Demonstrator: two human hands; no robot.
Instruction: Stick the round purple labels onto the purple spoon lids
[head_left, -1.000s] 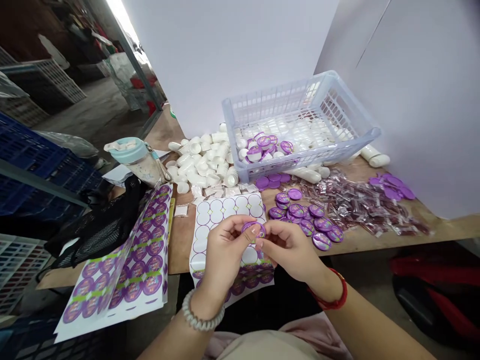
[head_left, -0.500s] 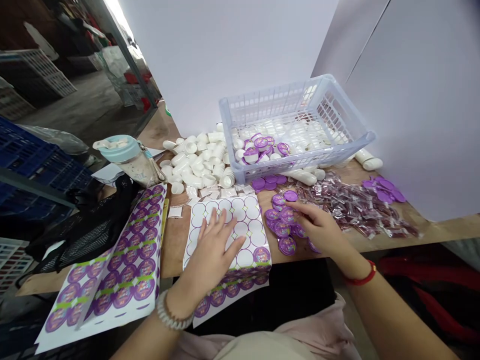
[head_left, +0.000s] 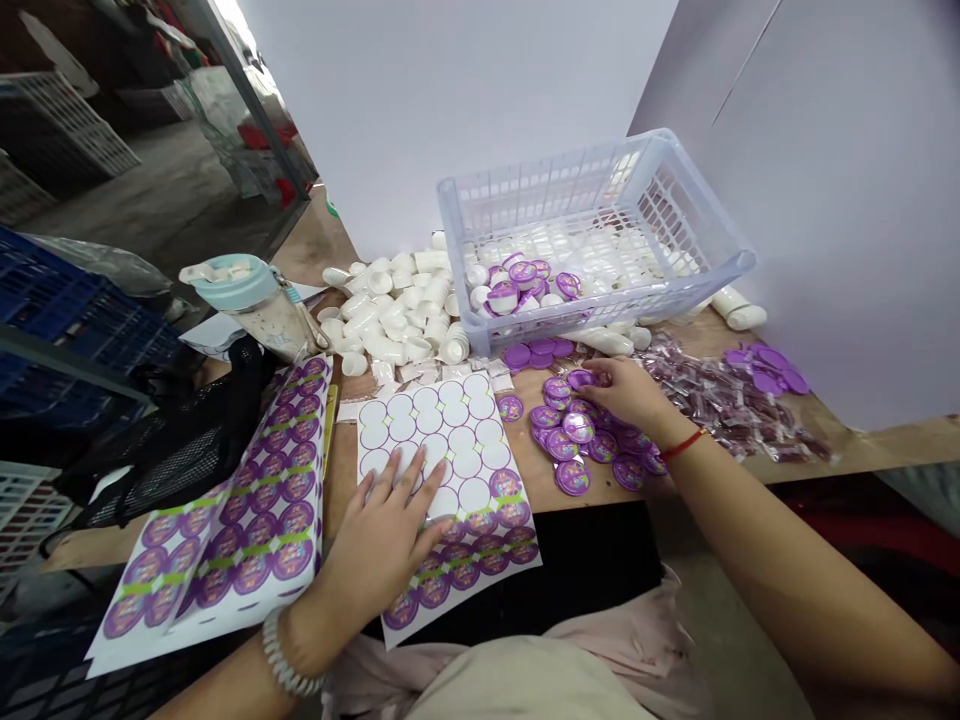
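My left hand [head_left: 390, 540] lies flat with fingers spread on a sticker sheet [head_left: 427, 410]. The upper part of that sheet has bare white circles; purple round stickers fill its lower rows, which hang over the table edge. My right hand [head_left: 630, 395] pinches a plain purple lid [head_left: 581, 379] by its rim, at the back of a pile of purple lids with printed stickers [head_left: 577, 428]. A single round sticker piece [head_left: 510, 407] shows beside the sheet's right edge. More plain purple lids [head_left: 538, 352] lie by the crate.
A pale plastic crate [head_left: 600, 318] holds white cups, some with purple lids. White cups [head_left: 397, 310] are heaped left of it, small brown packets [head_left: 712, 395] to the right. Further sticker sheets [head_left: 259, 530], a black mesh bag [head_left: 202, 440] and a tumbler [head_left: 259, 310] stand at left.
My right hand has moved back from the lid pile and closed on a plain purple lid. My left hand has slid down and left on the sheet, which has shifted slightly.
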